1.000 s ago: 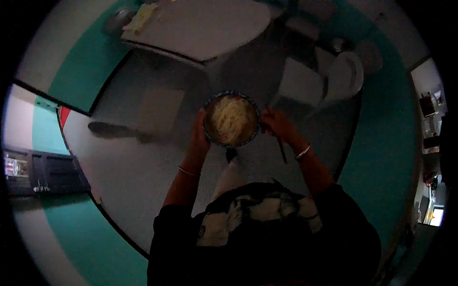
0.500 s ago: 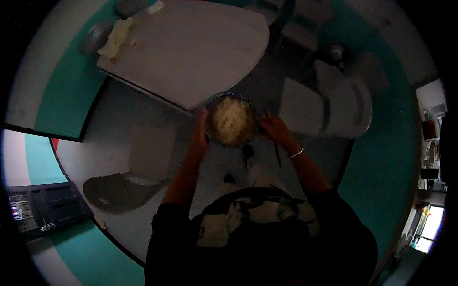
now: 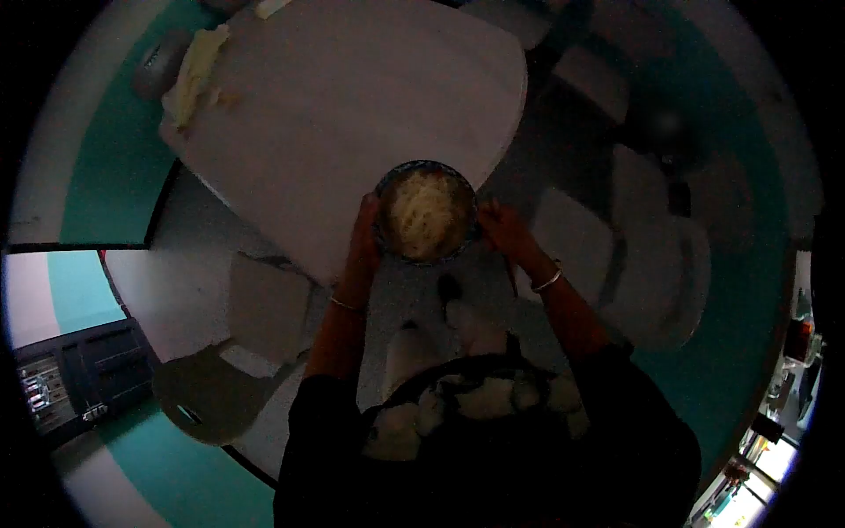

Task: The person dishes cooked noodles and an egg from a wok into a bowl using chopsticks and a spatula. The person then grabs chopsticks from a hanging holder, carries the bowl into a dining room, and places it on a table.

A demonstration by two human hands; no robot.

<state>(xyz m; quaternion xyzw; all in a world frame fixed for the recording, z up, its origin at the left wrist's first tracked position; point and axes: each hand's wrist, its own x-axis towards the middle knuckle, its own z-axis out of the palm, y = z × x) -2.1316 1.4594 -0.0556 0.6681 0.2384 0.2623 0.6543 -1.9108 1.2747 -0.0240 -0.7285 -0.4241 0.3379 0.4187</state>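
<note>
A round bowl with a dark patterned rim is held level in front of my body, filled with pale noodle-like food. My left hand is wrapped round the bowl's left side. On the right, my right hand grips the bowl's edge, and a thin dark utensil, perhaps chopsticks, hangs down from its fingers. Both wrists wear thin bracelets. The light is dim, so the fingertips are hard to make out.
A large pale table lies just ahead, with a crumpled yellowish thing at its left end. One chair stands at lower left. More chairs stand to the right. Teal-banded walls surround the room.
The table has come nearer and now lies beneath the bowl's far side in view. The chairs have shifted down the view. Both hands keep their hold on the bowl.
</note>
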